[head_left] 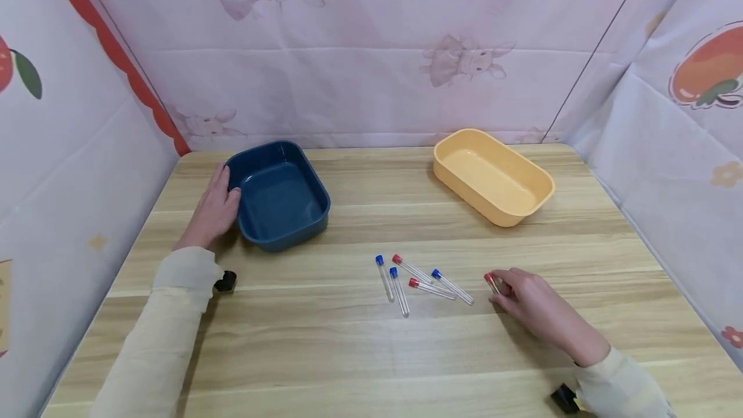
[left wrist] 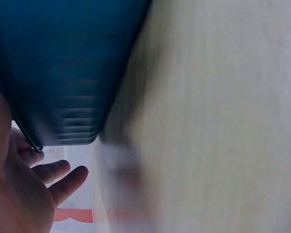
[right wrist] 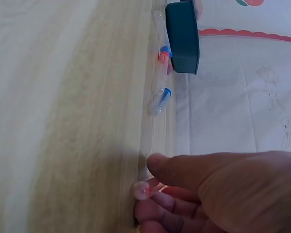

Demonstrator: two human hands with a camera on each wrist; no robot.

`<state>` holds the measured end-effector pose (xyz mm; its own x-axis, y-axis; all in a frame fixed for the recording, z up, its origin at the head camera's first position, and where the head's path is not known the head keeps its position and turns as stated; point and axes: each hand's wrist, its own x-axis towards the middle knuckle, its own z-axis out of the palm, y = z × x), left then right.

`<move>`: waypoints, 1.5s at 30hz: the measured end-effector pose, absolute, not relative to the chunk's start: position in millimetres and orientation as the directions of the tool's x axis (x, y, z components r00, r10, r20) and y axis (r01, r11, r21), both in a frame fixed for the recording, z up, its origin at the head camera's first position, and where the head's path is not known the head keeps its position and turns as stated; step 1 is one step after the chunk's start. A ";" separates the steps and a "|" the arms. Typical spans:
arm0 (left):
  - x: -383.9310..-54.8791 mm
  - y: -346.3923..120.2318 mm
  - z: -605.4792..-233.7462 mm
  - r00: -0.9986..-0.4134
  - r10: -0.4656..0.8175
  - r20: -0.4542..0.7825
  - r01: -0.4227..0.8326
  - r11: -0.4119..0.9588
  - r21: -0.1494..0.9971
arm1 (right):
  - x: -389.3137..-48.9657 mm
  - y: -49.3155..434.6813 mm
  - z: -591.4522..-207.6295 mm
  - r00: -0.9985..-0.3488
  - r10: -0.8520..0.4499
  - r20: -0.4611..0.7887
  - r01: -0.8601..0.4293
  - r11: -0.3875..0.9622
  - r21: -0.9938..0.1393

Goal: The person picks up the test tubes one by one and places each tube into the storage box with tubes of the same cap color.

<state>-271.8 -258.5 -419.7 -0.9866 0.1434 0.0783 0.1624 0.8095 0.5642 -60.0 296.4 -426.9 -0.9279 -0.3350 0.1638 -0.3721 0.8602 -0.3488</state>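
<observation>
My left hand (head_left: 215, 208) touches the left side of a dark blue bin (head_left: 316, 228), its fingers fairly straight and spread along the rim. The left wrist view shows the same fingers (left wrist: 70, 184) beside the bin's ribbed wall (left wrist: 77, 116). My right hand (head_left: 536, 308) pinches a red-capped test tube (head_left: 491, 282) between thumb and fingers, low over the table. In the right wrist view the tube's clear end (right wrist: 141, 191) pokes out below the thumb. To its left lie several capped test tubes, among them a blue-capped one (head_left: 455, 289) and a red-capped one (head_left: 432, 289).
A yellow bin (head_left: 505, 215) stands at the back right of the wooden table (head_left: 348, 366). Patterned cloth (head_left: 360, 95) hangs behind the table and on both sides. Both wrists wear a black device.
</observation>
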 end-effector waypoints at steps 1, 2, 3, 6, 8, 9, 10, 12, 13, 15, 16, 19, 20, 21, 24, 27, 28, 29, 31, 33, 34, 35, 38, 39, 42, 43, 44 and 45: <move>-270.9 -258.6 -419.5 -0.986 0.144 0.082 0.165 0.811 0.562 | -61.2 295.9 -426.8 -0.935 -0.319 0.153 -0.353 0.861 -0.367; -270.0 -258.8 -419.3 -0.986 0.144 0.084 0.166 0.811 0.561 | -62.3 295.4 -426.5 -0.943 -0.301 0.140 -0.332 0.862 -0.384; -269.2 -258.9 -419.0 -0.986 0.143 0.088 0.168 0.812 0.559 | -63.3 295.2 -426.3 -0.950 -0.285 0.128 -0.313 0.861 -0.401; -267.9 -259.0 -418.6 -0.986 0.140 0.090 0.166 0.816 0.554 | -66.1 294.8 -425.3 -0.966 -0.243 0.085 -0.255 0.862 -0.438; -267.7 -259.3 -418.6 -0.987 0.134 0.090 0.162 0.820 0.549 | -68.0 294.5 -423.9 -0.973 -0.222 0.056 -0.223 0.862 -0.455; -267.2 -259.4 -418.4 -0.987 0.131 0.092 0.160 0.823 0.545 | -69.1 294.2 -423.5 -0.977 -0.211 0.037 -0.204 0.861 -0.465; -267.1 -259.4 -418.4 -0.988 0.128 0.091 0.157 0.824 0.545 | -70.1 293.8 -423.1 -0.979 -0.203 0.019 -0.187 0.859 -0.477; -266.3 -259.3 -417.9 -0.988 0.123 0.088 0.151 0.827 0.541 | -72.0 293.0 -422.5 -0.983 -0.185 -0.012 -0.154 0.851 -0.503; -265.8 -259.0 -417.5 -0.989 0.122 0.088 0.150 0.829 0.539 | -72.8 292.4 -422.1 -0.985 -0.171 -0.031 -0.130 0.844 -0.521; -264.7 -258.4 -416.2 -0.989 0.123 0.087 0.151 0.831 0.535 | -74.2 291.5 -421.6 -0.987 -0.144 -0.065 -0.085 0.830 -0.551; -264.0 -258.5 -415.9 -0.988 0.125 0.088 0.153 0.831 0.535 | -75.0 291.1 -421.4 -0.988 -0.132 -0.079 -0.065 0.823 -0.564; -261.5 -259.0 -414.4 -0.986 0.133 0.097 0.164 0.829 0.534 | -77.3 290.0 -421.0 -0.989 -0.101 -0.104 -0.019 0.804 -0.594; -261.0 -259.4 -414.2 -0.985 0.137 0.103 0.171 0.828 0.534 | -77.9 289.9 -420.9 -0.990 -0.096 -0.107 -0.012 0.799 -0.602; -260.4 -259.7 -414.1 -0.984 0.142 0.109 0.178 0.826 0.534 | -78.4 289.9 -420.8 -0.990 -0.092 -0.112 -0.004 0.792 -0.611; -259.4 -260.6 -414.7 -0.982 0.148 0.120 0.190 0.825 0.532 | -79.2 291.9 -420.9 -0.989 -0.091 -0.119 0.006 0.769 -0.639; -259.7 -261.0 -416.2 -0.982 0.137 0.129 0.185 0.830 0.526 | -78.9 296.5 -420.5 -0.985 -0.117 -0.128 -0.001 0.743 -0.669; -260.0 -260.8 -416.6 -0.983 0.128 0.129 0.177 0.832 0.526 | -79.0 298.6 -420.3 -0.983 -0.133 -0.126 -0.014 0.740 -0.672; -260.1 -260.4 -416.7 -0.984 0.120 0.129 0.170 0.834 0.525 | -79.2 300.8 -420.0 -0.981 -0.154 -0.117 -0.036 0.741 -0.670; -260.1 -259.5 -416.8 -0.985 0.103 0.136 0.160 0.837 0.523 | -80.1 304.6 -419.5 -0.974 -0.207 -0.095 -0.096 0.751 -0.653; -259.7 -258.4 -416.3 -0.986 0.086 0.143 0.149 0.839 0.523 | -82.0 307.8 -419.5 -0.960 -0.270 -0.076 -0.164 0.760 -0.629; -259.0 -257.7 -416.0 -0.986 0.079 0.144 0.144 0.841 0.522 | -83.3 309.3 -419.6 -0.952 -0.297 -0.067 -0.195 0.765 -0.614; -258.2 -257.1 -415.6 -0.987 0.071 0.145 0.137 0.843 0.520 | -84.5 310.4 -419.8 -0.944 -0.324 -0.063 -0.222 0.765 -0.604; -255.1 -254.8 -415.1 -0.988 0.046 0.144 0.115 0.847 0.519 | -88.0 312.5 -420.1 -0.917 -0.392 -0.077 -0.270 0.751 -0.603; -253.9 -253.8 -415.0 -0.989 0.037 0.143 0.106 0.849 0.517 | -89.2 312.9 -420.3 -0.910 -0.406 -0.081 -0.279 0.748 -0.602; -250.1 -250.8 -415.1 -0.991 0.008 0.136 0.078 0.855 0.513 | -92.1 313.3 -420.8 -0.894 -0.440 -0.081 -0.312 0.742 -0.593; -248.7 -249.7 -414.9 -0.991 -0.002 0.133 0.067 0.855 0.514 | -92.9 313.2 -421.3 -0.890 -0.449 -0.078 -0.324 0.743 -0.586; -247.2 -248.3 -414.8 -0.991 -0.014 0.131 0.056 0.855 0.516 | -93.5 312.9 -421.6 -0.887 -0.455 -0.073 -0.335 0.745 -0.577; -246.1 -247.2 -415.0 -0.992 -0.023 0.128 0.047 0.856 0.515 | -94.0 312.6 -421.9 -0.886 -0.459 -0.067 -0.344 0.747 -0.569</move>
<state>-246.1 -247.2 -415.0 -0.9915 -0.0229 0.1278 0.0467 0.8557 0.5154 -94.0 312.6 -421.9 -0.8860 -0.4588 -0.0669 -0.3437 0.7469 -0.5692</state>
